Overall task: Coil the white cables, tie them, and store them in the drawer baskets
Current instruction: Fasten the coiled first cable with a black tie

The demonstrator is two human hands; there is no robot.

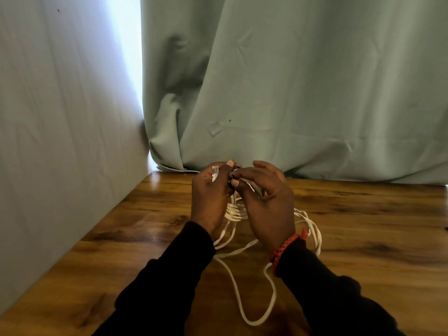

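Head view, single frame. Both hands are raised just above the bench [363,214], close together near its far edge.

Left hand [209,197]: fingers curled, thumb and fingertips pinching the white cable [232,282] near its end. A clear plug [215,173] shows against the fingers of this hand.

Right hand [265,204]: fingers bent, thumb and forefinger pinching a strand of the same cable right beside the left thumb. The two hands touch at the fingertips. A red braided wristband [284,248] sits on the right wrist; both forearms are in black sleeves [169,287].

Cable: several turns are bunched in a partial coil between the hands, hanging just below them. The rest lies loose on the bench, in one long loop trailing toward the camera between the forearms and further loops to the right of the right wrist. Not yet tied.

Surroundings: grey-green curtain [303,93] behind the bench, pale wall [60,117] on the left.
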